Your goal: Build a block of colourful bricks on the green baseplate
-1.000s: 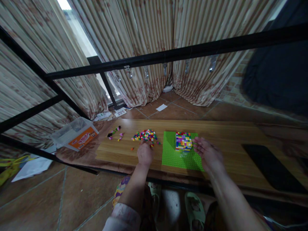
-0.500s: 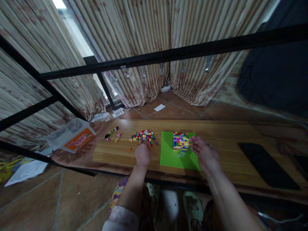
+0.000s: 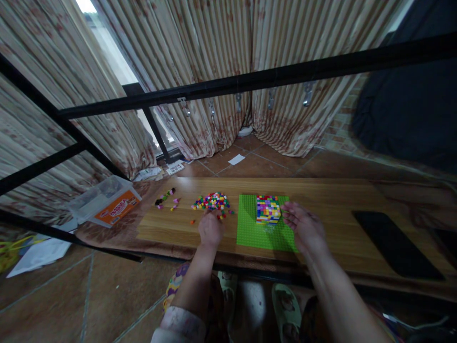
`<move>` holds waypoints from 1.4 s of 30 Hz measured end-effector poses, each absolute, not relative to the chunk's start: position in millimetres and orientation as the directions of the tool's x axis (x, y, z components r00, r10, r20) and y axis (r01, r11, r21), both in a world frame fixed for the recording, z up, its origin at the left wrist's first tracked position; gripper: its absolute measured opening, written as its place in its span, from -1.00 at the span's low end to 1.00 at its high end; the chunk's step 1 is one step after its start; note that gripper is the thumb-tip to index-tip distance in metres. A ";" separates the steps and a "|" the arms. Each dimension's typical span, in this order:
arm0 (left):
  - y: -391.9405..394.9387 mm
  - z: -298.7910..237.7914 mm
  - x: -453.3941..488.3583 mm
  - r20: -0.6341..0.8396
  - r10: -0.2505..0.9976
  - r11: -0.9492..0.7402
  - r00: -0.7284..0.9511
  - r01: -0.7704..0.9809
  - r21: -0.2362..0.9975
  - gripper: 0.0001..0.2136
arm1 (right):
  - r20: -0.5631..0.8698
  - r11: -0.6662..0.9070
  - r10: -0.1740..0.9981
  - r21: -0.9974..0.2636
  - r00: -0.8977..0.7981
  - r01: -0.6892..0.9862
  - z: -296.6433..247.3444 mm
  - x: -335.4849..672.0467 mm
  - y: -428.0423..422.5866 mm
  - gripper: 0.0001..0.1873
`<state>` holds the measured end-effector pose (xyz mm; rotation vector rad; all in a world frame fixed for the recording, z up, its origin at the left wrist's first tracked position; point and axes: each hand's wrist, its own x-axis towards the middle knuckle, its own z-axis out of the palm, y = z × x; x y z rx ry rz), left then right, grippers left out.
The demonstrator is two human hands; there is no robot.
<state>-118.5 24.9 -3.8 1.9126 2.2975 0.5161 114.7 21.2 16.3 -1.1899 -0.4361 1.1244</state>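
My left hand is at the near edge of a pile of small multicoloured toy bricks on the wooden board. Its fingers are bent down and closed together, and what lies between the fingertips is hidden. On a green baseplate stands a block built of many coloured bricks. Beside the block's right side is my right hand, fingers loosely curled and a little apart, with nothing visible in them. Whether its fingertips touch the block I cannot tell. A few clear pieces lie in front of the block.
Several loose figure-like pieces lie left of the pile. A clear plastic box with an orange label sits beyond the board's left end. A dark flat panel lies at the right. A black metal bar crosses behind the board.
My left hand has shifted slightly left and down along the near edge of the brick pile. My right hand stays beside the block.
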 end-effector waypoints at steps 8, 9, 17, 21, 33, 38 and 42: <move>28.0 -7.1 -119.7 0.103 0.973 0.163 -0.207 0.931 0.327 -0.75 | -0.269 -0.051 0.860 -0.891 0.434 -0.451 16.8 112.2 21.8 -0.82; 28.1 -7.1 -119.4 0.101 0.974 0.161 -0.204 0.932 0.325 -0.75 | -0.266 -0.049 0.861 -0.891 0.433 -0.450 16.9 112.1 21.9 -0.82; 29.0 0.3 -112.1 0.113 0.966 0.168 -0.233 0.895 0.412 -0.78 | -0.229 -0.011 0.867 -0.897 0.443 -0.442 15.8 113.3 20.8 -0.79; 31.5 1.9 -98.0 0.126 0.975 0.041 -0.183 0.708 0.705 -0.83 | -0.230 -0.001 0.857 -0.896 0.461 -0.444 17.5 113.8 20.5 -0.81; 31.3 9.5 -39.4 0.066 0.994 -0.037 -0.089 0.302 0.952 -0.86 | -0.229 -0.032 0.858 -0.917 0.459 -0.397 19.8 109.5 19.8 -0.74; 27.5 17.6 -34.9 0.173 0.983 -0.099 -0.060 0.621 0.777 -0.85 | -0.216 -0.036 0.865 -0.927 0.453 -0.374 18.8 110.2 19.9 -0.73; 23.5 25.5 -33.5 0.195 0.980 -0.090 -0.046 0.769 0.633 -0.82 | -0.202 -0.028 0.858 -0.936 0.472 -0.350 14.7 110.7 21.8 -0.70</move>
